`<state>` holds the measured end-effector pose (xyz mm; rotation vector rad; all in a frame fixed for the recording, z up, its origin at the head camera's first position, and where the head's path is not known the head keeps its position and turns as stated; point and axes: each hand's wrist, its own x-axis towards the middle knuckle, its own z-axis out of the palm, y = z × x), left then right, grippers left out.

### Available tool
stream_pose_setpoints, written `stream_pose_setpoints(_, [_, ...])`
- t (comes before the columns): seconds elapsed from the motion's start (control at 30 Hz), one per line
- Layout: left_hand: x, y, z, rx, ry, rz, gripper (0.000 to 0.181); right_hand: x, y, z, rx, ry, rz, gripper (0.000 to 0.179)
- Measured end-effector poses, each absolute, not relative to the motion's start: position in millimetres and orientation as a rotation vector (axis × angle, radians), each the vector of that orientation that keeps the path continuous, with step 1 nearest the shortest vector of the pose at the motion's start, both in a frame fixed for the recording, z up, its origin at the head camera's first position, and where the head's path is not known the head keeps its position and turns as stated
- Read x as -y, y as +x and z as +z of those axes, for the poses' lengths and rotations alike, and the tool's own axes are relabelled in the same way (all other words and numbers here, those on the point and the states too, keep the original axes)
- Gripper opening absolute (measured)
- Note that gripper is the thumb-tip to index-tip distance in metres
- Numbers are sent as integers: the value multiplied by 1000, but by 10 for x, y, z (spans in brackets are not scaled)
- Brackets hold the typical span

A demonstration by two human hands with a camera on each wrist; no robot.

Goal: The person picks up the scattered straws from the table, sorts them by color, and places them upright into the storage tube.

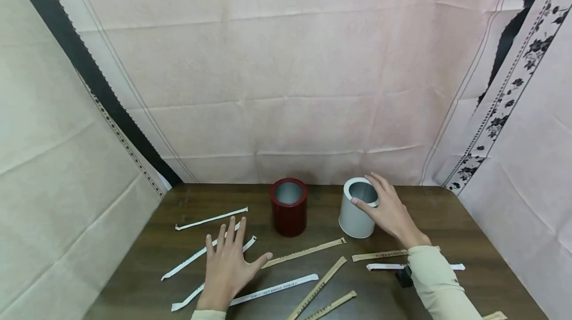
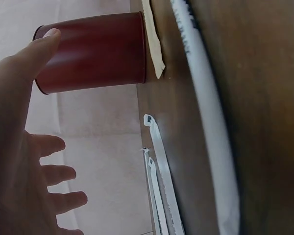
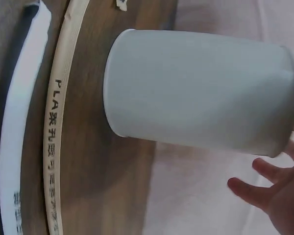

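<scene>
Grey canister [image 1: 355, 218] stands upright, right hand [image 1: 392, 210] at its rim [image 1: 346, 191], fingers [image 3: 251, 194] spread wide, uncurled, contact unclear.

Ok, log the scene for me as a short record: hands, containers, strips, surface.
left hand: fingers spread, above some white strips
right hand: fingers spread at the rim of the pale grey container; contact unclear
red container: upright, apart from both hands
pale grey container: upright, right of the red one
tan strips: scattered, some printed
surface: brown table
</scene>
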<state>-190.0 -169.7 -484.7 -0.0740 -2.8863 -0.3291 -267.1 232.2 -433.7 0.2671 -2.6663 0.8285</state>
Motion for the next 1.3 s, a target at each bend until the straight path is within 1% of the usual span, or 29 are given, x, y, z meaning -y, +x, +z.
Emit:
stream_pose_setpoints(0.1, [1736, -1868, -4869, 2903, -69, -306, 113, -2282, -2811, -4420, 2653, 281, 892, 83])
stream_pose_setpoints(0.27, [1775, -1826, -4920, 2912, -88, -401, 105, -2224, -2922, -4556, 2565, 252, 1012, 76])
stream_pose_setpoints(0.43, [1883, -1751, -4979, 2901, -54, -579, 88, -2131, -2954, -4633, 2539, 260, 1097, 74])
stream_pose_setpoints(0.5, [1945, -1724, -4976, 2898, -56, -690, 79, -2085, -2968, -4649, 2510, 280, 1104, 68])
stream_pose_setpoints(0.6, [2037, -1705, -4922, 2893, -64, -849, 68, -2039, -2978, -4667, 2435, 314, 1110, 54])
stream_pose_setpoints(0.7, [2151, -1755, -4867, 2887, -107, -946, 55, -2004, -2980, -4676, 2362, 354, 1127, 44])
stream_pose_setpoints(0.8, [2274, -1851, -4847, 2908, -142, -994, 42, -1965, -2986, -4695, 2324, 378, 1171, 40])
stream_pose_setpoints(0.87, [2325, -1921, -4855, 2955, -153, -990, 38, -1954, -2984, -4714, 2301, 381, 1203, 38])
stream_pose_setpoints(1.13, [2332, -2088, -4960, 3054, -177, -856, 22, -1884, -2986, -4752, 2271, 385, 1256, 39])
stream_pose_setpoints(1.2, [2332, -2096, -4982, 3047, -158, -854, 19, -1848, -2982, -4750, 2302, 388, 1260, 44])
stream_pose_setpoints(1.3, [2332, -2090, -4997, 3023, -176, -906, 16, -1791, -2962, -4728, 2354, 387, 1256, 56])
